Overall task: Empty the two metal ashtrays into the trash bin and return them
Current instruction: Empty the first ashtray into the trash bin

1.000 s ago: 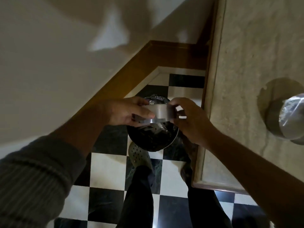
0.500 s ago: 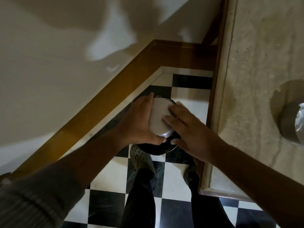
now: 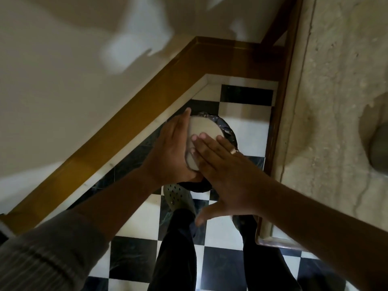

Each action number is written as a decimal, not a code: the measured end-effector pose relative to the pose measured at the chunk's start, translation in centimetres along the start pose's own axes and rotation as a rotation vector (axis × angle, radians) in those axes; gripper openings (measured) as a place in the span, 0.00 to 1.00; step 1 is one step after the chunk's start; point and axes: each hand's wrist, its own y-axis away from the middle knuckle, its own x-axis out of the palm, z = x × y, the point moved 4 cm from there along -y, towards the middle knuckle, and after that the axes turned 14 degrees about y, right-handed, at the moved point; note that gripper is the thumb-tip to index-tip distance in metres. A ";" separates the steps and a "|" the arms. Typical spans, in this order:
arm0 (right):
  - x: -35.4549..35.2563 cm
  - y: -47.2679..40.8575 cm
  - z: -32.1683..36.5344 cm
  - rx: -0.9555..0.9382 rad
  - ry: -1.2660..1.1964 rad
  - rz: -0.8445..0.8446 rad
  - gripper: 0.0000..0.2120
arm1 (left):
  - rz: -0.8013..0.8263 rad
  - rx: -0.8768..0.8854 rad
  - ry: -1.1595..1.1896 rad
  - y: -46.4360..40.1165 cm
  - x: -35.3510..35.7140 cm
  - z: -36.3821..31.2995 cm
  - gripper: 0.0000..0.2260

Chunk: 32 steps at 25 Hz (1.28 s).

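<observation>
A round metal ashtray [image 3: 204, 129] is turned upside down over the black-lined trash bin [image 3: 230, 132] on the floor. Its flat pale underside faces me. My left hand [image 3: 172, 152] grips the ashtray from its left side. My right hand [image 3: 226, 173] lies flat with spread fingers on the ashtray's underside. The bin's inside is mostly hidden by the ashtray and my hands. A second metal ashtray [image 3: 379, 150] stands on the marble counter [image 3: 336, 101] at the right edge, cut off by the frame.
The bin sits in a corner between the cream wall with its wooden skirting [image 3: 130, 122] and the counter's wooden side [image 3: 279, 122]. My legs and a perforated clog [image 3: 178, 198] stand on the black-and-white checkered floor [image 3: 249, 127] just below the bin.
The ashtray went from upright between both hands to flipped upside down over the bin. My right hand moved from its side onto its underside, fingers flat.
</observation>
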 end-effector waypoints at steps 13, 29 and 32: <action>2.9 -0.6 -0.6 0.013 0.054 -0.042 0.61 | 0.056 -0.007 0.003 0.7 0.7 0.2 0.65; -2.5 6.3 -3.0 1.003 -1.282 -0.376 0.12 | -0.252 -0.740 0.924 2.9 -2.9 -10.0 0.18; -3.4 8.9 -4.3 1.161 -1.345 -0.436 0.13 | -0.225 -0.796 0.911 1.3 -1.9 -14.3 0.18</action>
